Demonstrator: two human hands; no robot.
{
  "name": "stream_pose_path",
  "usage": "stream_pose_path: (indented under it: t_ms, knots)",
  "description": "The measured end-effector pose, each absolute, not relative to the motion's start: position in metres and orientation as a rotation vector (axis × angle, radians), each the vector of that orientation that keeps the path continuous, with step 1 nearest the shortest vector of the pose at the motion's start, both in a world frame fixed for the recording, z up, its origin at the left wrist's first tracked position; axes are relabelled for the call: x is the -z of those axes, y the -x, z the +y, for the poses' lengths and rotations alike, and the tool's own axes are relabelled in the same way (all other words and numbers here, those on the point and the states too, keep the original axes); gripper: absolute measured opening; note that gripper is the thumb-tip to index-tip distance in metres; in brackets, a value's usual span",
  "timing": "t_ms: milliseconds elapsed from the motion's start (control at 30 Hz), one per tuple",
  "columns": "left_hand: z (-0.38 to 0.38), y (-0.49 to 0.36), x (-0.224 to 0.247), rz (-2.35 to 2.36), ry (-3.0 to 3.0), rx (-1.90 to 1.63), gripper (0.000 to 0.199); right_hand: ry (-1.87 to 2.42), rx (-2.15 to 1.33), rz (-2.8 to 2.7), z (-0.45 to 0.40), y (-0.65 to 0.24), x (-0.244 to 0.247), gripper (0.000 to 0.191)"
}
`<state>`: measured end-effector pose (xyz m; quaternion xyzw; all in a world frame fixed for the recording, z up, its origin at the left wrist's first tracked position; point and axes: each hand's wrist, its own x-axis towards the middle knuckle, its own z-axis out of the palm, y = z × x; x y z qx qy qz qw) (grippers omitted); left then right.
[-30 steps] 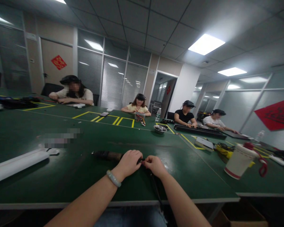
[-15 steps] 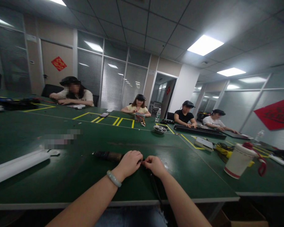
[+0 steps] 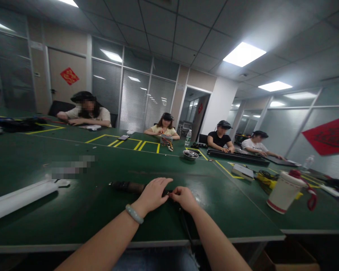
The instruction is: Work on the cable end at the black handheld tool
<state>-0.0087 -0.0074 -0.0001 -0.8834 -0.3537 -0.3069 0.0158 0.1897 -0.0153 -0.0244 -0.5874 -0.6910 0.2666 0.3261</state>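
An electric screwdriver (image 3: 129, 187), dark and cylindrical with a small metal tip at its left end, lies on the green table. My left hand (image 3: 154, 194), with a pale bangle at the wrist, rests over its right part, fingers stretched out and thumb apart; whether it touches the tool's body I cannot tell. Just right of it, thumb and forefinger of my right hand (image 3: 185, 199) pinch something tiny near the screwdriver's right end; what it is cannot be made out. From beneath my right hand a black cord (image 3: 185, 224) runs down over the table's front edge.
To the left lies a long white roll-like object (image 3: 22, 199). On the right stand a white cup with a red lid (image 3: 284, 194), yellow-and-black cables (image 3: 267, 179) and a grey box (image 3: 243, 171). A metal bowl (image 3: 190, 154) sits further back. Several people work across the table.
My left hand's fingers have straightened and lifted, where before they were curled at the screwdriver's right end. My right hand keeps its pinch in nearly the same place.
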Motion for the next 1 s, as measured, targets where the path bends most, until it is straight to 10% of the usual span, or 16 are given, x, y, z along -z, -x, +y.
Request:
stream_pose_path:
  t_ms: [267, 500, 700, 1000]
  knots:
    - [-0.0087, 0.0098, -0.0046, -1.051, 2.654, 0.949, 0.085, 1.519, -0.712, -1.813, -0.0166, -0.1887, 0.0233, 0.028]
    - [-0.0078, 0.0109, -0.0047, -1.007, 2.66, 0.923, 0.072, 1.518, -0.71, -1.821, -0.0191, -0.1878, 0.0192, 0.03]
    - [-0.0075, 0.0113, -0.0018, -1.069, 2.778, 0.868, 0.013, 1.545, -0.71, -1.813, -0.0194, -0.1878, 0.0195, 0.03]
    - [-0.0091, 0.0072, -0.0016, -1.141, 2.78, 0.804, 0.007, 1.537, -0.696, -1.823, -0.0166, -0.1899, 0.0234, 0.029]
